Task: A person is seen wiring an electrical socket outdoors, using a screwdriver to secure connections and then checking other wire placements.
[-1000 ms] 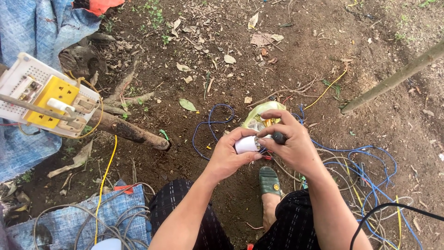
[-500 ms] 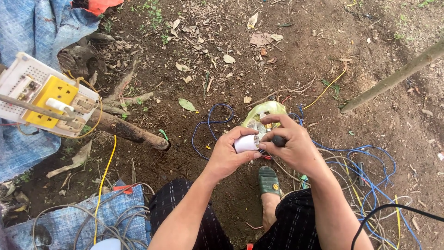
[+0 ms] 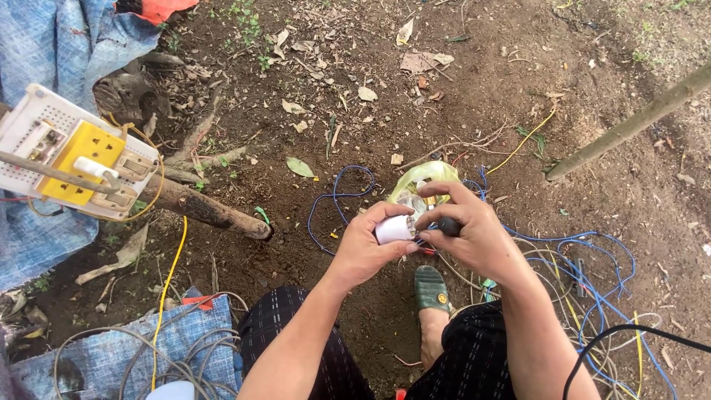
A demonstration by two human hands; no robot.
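My left hand grips a small white cylindrical socket at the middle of the view. My right hand holds a black-handled tool against the socket's end. Both hands hover above bare dirt, just in front of a yellow-green plastic bag. Blue wires loop on the ground beneath and to the right of my hands. What the tool's tip touches is hidden by my fingers.
A white and yellow switchboard on a stick stands at the left over a blue tarp. A log lies beside it. Tangled blue, yellow and grey wires spread at right. My green sandal sits below my hands.
My hands stay together on the socket; the right hand has shifted slightly on the tool. Nothing else has moved.
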